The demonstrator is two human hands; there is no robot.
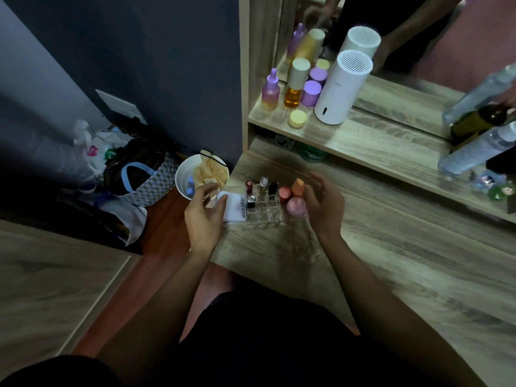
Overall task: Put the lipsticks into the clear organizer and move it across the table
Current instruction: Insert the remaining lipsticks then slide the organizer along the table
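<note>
The clear organizer (262, 209) sits at the near left corner of the wooden table (391, 247), and the person has a hand on either side of it — the placing looks like someone about to lift or slide the whole thing. The left hand (205, 216) curls around the left end, fingers against a white compact (234, 209) lying there; whether it is actually gripping I cannot tell. The right hand (324, 208) is open, palm turned inward, close beside the right end but apart from it.

Four lipsticks (262, 189) stand upright in the slots, as far as I can count: a red-capped one, a clear-capped one and a black one along the back row, and a darker one in front. To their right, three rounded makeup sponges (294, 203) — coral, orange, pink. With no loose lipsticks showing on the table, the filling seems done and the move across is what remains.
</note>
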